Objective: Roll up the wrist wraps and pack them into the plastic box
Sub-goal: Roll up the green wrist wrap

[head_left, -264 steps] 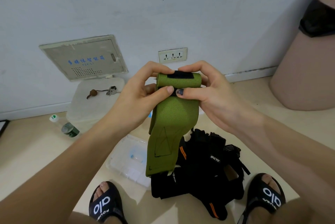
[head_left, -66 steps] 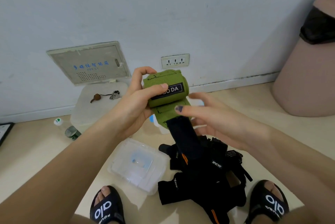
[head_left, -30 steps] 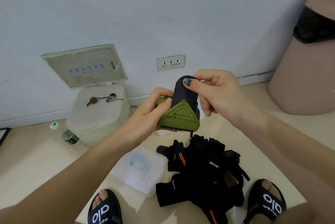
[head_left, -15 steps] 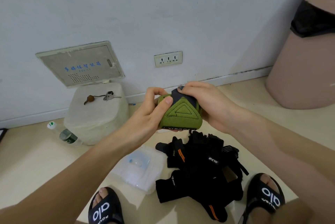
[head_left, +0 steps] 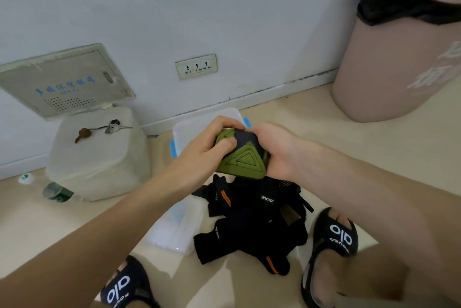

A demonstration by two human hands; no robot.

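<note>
A green wrist wrap (head_left: 243, 161), rolled into a tight bundle with a black strap over its top, sits between my two hands above the floor. My left hand (head_left: 207, 149) grips its left side with the thumb across the front. My right hand (head_left: 275, 151) grips its right side with fingers curled over the black strap. Just behind the hands stands the clear plastic box (head_left: 189, 128) with blue latches, mostly hidden by them. Its clear lid (head_left: 174, 230) lies on the floor under my left forearm. A pile of black wraps and gloves (head_left: 254, 220) lies below the roll.
A white foam block (head_left: 99, 155) with keys (head_left: 113, 126) on top stands at the left by the wall. A plastic bottle (head_left: 53, 191) lies beside it. A large pink bin (head_left: 404, 50) with a black liner fills the right. My feet in black slides (head_left: 333, 237) flank the pile.
The loose green tail has been wound up and the black strap pulled over the roll. Both hands have lowered the finished roll towards the box.
</note>
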